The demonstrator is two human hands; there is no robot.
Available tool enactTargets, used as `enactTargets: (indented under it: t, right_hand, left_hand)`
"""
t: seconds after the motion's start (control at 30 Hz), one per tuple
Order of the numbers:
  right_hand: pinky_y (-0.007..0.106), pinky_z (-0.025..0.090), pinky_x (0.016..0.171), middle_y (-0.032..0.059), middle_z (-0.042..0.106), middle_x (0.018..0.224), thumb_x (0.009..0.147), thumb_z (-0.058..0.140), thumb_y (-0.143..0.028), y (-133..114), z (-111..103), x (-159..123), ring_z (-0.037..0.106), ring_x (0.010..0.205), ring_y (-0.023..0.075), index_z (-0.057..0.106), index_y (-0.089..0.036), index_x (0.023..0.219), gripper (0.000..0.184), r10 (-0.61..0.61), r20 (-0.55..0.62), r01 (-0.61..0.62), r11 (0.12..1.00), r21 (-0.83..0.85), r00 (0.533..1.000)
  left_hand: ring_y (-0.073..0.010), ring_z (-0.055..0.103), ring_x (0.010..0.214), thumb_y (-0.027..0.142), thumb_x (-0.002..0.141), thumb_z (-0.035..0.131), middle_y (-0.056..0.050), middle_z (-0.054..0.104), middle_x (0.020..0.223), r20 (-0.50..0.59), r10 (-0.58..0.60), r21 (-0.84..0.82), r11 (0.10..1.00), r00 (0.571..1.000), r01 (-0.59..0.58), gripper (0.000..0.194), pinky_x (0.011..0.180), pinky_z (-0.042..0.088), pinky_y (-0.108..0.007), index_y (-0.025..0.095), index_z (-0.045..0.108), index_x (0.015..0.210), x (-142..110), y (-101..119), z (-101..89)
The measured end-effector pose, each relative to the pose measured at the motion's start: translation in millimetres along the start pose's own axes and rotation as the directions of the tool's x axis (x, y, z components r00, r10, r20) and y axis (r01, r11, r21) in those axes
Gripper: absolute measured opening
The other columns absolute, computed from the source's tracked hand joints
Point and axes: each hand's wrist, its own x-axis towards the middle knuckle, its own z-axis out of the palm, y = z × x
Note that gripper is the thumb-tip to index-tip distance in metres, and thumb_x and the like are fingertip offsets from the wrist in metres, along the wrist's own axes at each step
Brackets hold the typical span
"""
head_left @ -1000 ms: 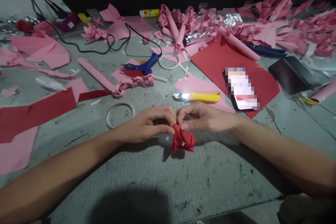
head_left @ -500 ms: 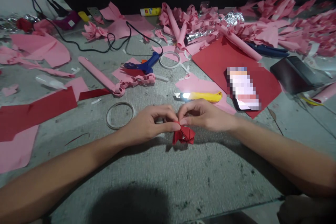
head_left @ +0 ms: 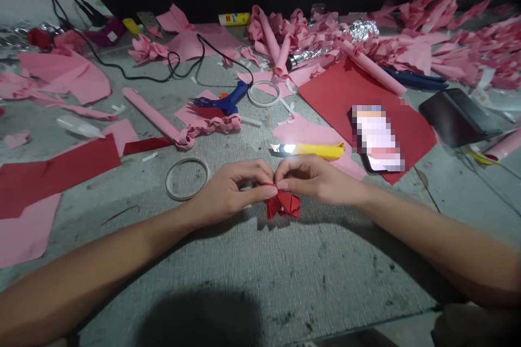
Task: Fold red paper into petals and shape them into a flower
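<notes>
A small folded red paper piece (head_left: 287, 205) hangs from my fingertips, just above the grey work surface (head_left: 252, 276). Thumb and fingers of my left hand (head_left: 238, 187) pinch its upper left edge. My right hand (head_left: 311, 178) pinches it at the top, its fingertips touching those of the left. The fingers partly cover the paper's upper end. Right behind my hands lies a yellow box cutter (head_left: 321, 149) with its blade out, pointing left. A roll of narrow tape (head_left: 166, 184) lies flat beside my left wrist.
A phone (head_left: 376, 138) rests on a red paper sheet (head_left: 325, 87) at right. Farther back lie a blue glue gun (head_left: 228, 100) with its black cord, a white tape ring (head_left: 250, 98), and a glue stick (head_left: 234, 19). Crumpled pink paper (head_left: 301, 32) lines the back. Red paper (head_left: 61, 171) spreads at left.
The red paper has risen very slightly and tilted a little between my fingertips. Both hands keep their pinch on it; the things around them lie as before.
</notes>
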Motion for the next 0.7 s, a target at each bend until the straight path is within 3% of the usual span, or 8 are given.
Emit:
enactTargets:
  t: [0.2, 0.33, 0.53, 0.7]
  right_hand:
    - [0.03, 0.045, 0.071, 0.0007, 0.065, 0.086, 0.093, 0.084, -0.051, -4, 11, -3, 0.056, 0.077, 0.0156, 0.07, -0.017, 0.095, 0.036, 0.048, -0.079, -0.05, 0.999, -0.018, 0.996]
    - [0.031, 0.044, 0.073, -0.0003, 0.064, 0.089, 0.08, 0.095, -0.045, -7, 14, -4, 0.054, 0.08, 0.0165, 0.068, -0.019, 0.097, 0.041, 0.046, -0.092, -0.05, 0.998, -0.041, 0.995]
    - [0.032, 0.046, 0.075, 0.0006, 0.066, 0.089, 0.085, 0.083, -0.026, -9, 17, -4, 0.06, 0.082, 0.0178, 0.066, -0.02, 0.098, 0.022, 0.077, -0.106, -0.084, 0.994, -0.067, 0.991]
    - [0.03, 0.043, 0.069, -0.0001, 0.066, 0.086, 0.084, 0.085, -0.029, -10, 16, -3, 0.058, 0.078, 0.0166, 0.065, -0.02, 0.096, 0.026, 0.122, -0.121, -0.12, 0.993, 0.019, 0.985]
  left_hand:
    - [-0.0163, 0.069, 0.088, 0.03, 0.1, 0.076, -0.003, 0.075, 0.094, -0.042, -0.043, -0.014, 0.999, 0.998, 0.042, 0.017, 0.086, 0.053, -0.031, 0.02, 0.08, 0.088, -1, -1, 1.5]
    - [-0.0175, 0.07, 0.089, 0.033, 0.1, 0.076, -0.004, 0.077, 0.094, -0.064, -0.076, 0.01, 0.997, 0.995, 0.077, 0.018, 0.086, 0.053, -0.032, 0.02, 0.081, 0.089, -2, 3, 2.5]
    - [-0.0189, 0.069, 0.088, 0.037, 0.102, 0.074, -0.004, 0.077, 0.093, -0.075, -0.113, 0.075, 0.99, 0.991, 0.119, 0.021, 0.085, 0.052, -0.033, 0.02, 0.081, 0.091, -3, 5, 4.7]
    - [-0.0181, 0.065, 0.088, 0.039, 0.104, 0.071, -0.004, 0.074, 0.093, -0.073, -0.094, 0.067, 0.993, 0.993, 0.099, 0.025, 0.084, 0.049, -0.033, 0.019, 0.077, 0.09, -3, 3, 4.3]
